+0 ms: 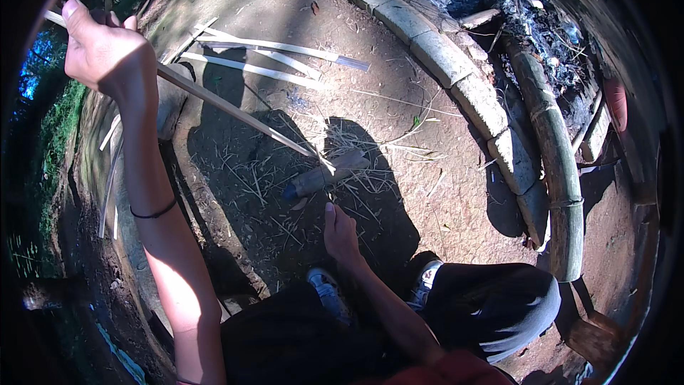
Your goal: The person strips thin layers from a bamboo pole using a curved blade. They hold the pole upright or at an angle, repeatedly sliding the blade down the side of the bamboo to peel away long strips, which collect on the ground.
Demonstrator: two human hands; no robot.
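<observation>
My left hand (107,50), raised at the upper left, is closed around a long bamboo strip (228,105). That strip slants down to the right, and its far end reaches a short round piece of wood (310,181) lying on the ground. A dark blue tip shows at the wood's left end. Just below it my right hand (342,234) is closed with the thumb on top; what it grips is too dark and thin to make out. Thin shavings (370,185) lie scattered around the wood.
Several pale split strips (260,71) lie on the ground ahead. Curved stone edging (452,68) borders an ash heap (531,21) at the right, with a thick bamboo pole (552,150) beside it. A large stone (171,100) is behind my left forearm. My shoes (329,292) are close below.
</observation>
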